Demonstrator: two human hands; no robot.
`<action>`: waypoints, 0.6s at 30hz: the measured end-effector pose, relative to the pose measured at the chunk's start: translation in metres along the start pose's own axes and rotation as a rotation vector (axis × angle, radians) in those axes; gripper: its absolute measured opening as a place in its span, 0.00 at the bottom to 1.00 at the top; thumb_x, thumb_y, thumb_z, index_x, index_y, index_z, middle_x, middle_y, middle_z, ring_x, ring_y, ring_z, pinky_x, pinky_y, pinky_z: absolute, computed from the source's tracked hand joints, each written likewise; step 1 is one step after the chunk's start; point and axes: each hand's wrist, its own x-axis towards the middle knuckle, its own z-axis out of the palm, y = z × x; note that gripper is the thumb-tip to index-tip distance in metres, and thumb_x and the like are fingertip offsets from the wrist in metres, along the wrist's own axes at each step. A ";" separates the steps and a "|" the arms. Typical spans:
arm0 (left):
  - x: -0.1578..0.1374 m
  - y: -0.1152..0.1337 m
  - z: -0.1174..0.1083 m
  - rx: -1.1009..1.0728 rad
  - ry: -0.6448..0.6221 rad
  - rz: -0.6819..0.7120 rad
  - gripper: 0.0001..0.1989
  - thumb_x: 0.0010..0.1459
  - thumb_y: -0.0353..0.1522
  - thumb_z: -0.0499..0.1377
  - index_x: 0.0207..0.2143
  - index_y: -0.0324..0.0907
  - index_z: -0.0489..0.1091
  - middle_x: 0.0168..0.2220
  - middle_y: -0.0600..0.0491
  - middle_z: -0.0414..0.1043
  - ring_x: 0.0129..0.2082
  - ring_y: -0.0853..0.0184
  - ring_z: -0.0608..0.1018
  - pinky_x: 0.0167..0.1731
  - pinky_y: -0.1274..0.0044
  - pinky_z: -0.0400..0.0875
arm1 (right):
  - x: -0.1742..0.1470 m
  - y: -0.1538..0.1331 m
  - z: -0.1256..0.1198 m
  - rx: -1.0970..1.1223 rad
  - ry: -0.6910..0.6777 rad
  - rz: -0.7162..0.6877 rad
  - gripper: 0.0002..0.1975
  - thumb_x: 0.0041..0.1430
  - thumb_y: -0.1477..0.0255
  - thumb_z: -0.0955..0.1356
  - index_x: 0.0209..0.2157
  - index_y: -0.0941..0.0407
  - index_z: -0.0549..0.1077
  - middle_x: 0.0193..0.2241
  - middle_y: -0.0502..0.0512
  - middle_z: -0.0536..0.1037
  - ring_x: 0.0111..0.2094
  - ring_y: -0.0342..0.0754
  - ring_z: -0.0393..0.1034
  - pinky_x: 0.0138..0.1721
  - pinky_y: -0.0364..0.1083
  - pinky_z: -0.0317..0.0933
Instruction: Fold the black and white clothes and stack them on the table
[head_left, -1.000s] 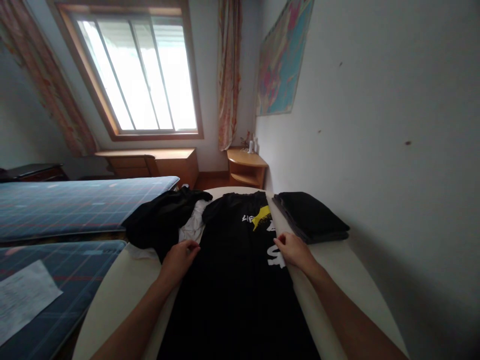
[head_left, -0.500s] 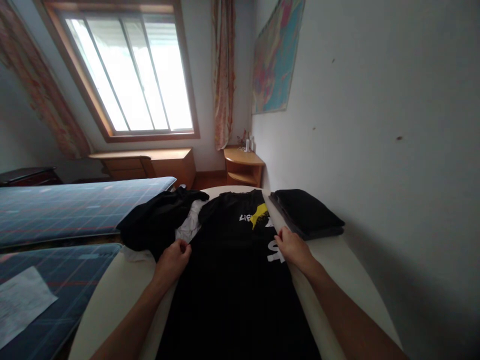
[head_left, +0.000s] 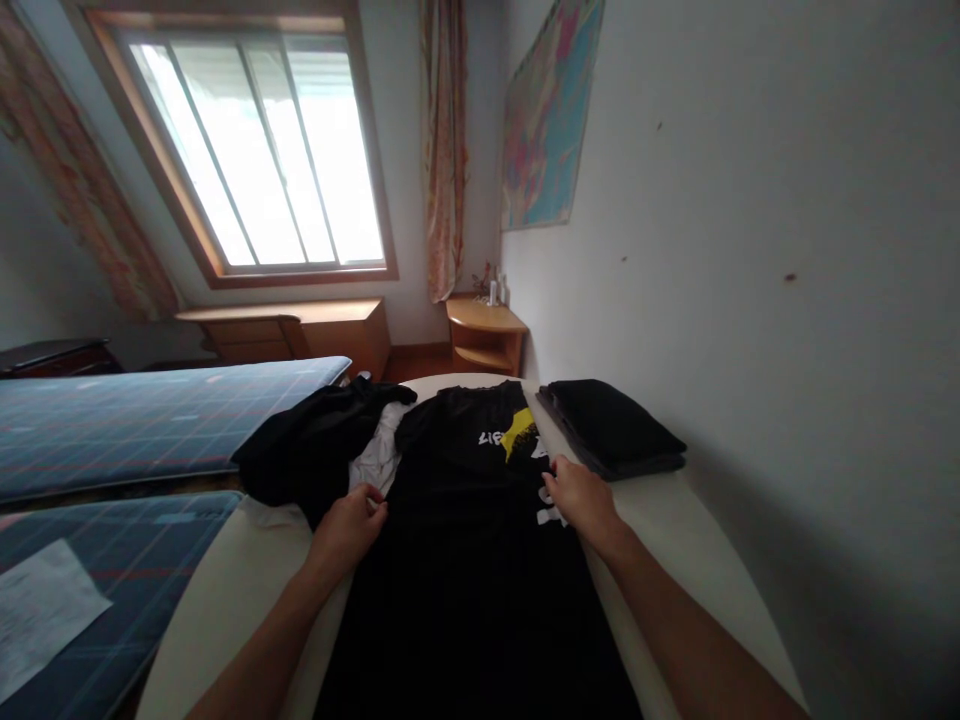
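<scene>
"On the pale, rounded table point(head_left: 709, 570), where is the black T-shirt point(head_left: 465, 570)?"

"It lies flat in the middle, with its collar toward the far edge; its yellow and white print point(head_left: 517, 433) is cut off at the right side of the garment."

"And both hands?"

"The left hand point(head_left: 349, 528) is at the left side of the T-shirt; the right hand point(head_left: 583, 500) is at the right side, hiding some of the print; their fingers are bent and narrow, but whether they pinch the fabric, I cannot tell."

"What is around?"

"At left, a heap of black clothing point(head_left: 296, 450) beside crumpled white cloth point(head_left: 379, 450); at right, a folded dark pile point(head_left: 615, 425)."
</scene>
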 end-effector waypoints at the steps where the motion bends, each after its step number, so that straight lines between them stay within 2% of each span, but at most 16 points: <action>1: 0.001 0.000 -0.001 -0.002 -0.018 -0.003 0.07 0.62 0.35 0.55 0.38 0.44 0.72 0.32 0.52 0.80 0.34 0.62 0.81 0.29 0.78 0.63 | 0.001 0.000 -0.001 -0.003 0.000 0.003 0.10 0.65 0.65 0.65 0.42 0.55 0.75 0.38 0.62 0.82 0.40 0.57 0.78 0.34 0.47 0.65; 6: 0.014 0.005 -0.007 0.028 0.035 0.009 0.13 0.65 0.41 0.52 0.39 0.45 0.74 0.37 0.50 0.80 0.37 0.60 0.81 0.32 0.77 0.65 | 0.016 -0.002 -0.004 0.047 0.012 0.055 0.17 0.66 0.61 0.62 0.44 0.57 0.75 0.42 0.66 0.81 0.43 0.58 0.78 0.38 0.48 0.65; 10: 0.044 0.017 -0.010 0.080 0.053 0.030 0.14 0.65 0.34 0.52 0.47 0.44 0.74 0.43 0.46 0.80 0.43 0.59 0.81 0.35 0.77 0.67 | 0.036 -0.005 -0.006 0.084 -0.021 0.091 0.20 0.70 0.64 0.57 0.45 0.58 0.77 0.44 0.66 0.81 0.45 0.56 0.77 0.41 0.48 0.64; 14: 0.074 0.026 -0.010 0.077 -0.014 0.034 0.11 0.62 0.30 0.56 0.41 0.43 0.78 0.42 0.47 0.81 0.41 0.62 0.81 0.35 0.79 0.67 | 0.051 -0.004 -0.004 0.104 -0.041 0.105 0.17 0.68 0.64 0.60 0.45 0.56 0.77 0.43 0.63 0.81 0.45 0.56 0.77 0.42 0.46 0.64; 18: 0.084 0.031 -0.003 0.068 -0.051 0.053 0.08 0.60 0.31 0.59 0.36 0.43 0.79 0.38 0.49 0.82 0.40 0.63 0.81 0.33 0.80 0.66 | 0.054 -0.004 0.000 0.116 -0.038 0.119 0.16 0.65 0.64 0.62 0.45 0.55 0.78 0.43 0.62 0.81 0.45 0.56 0.76 0.42 0.47 0.64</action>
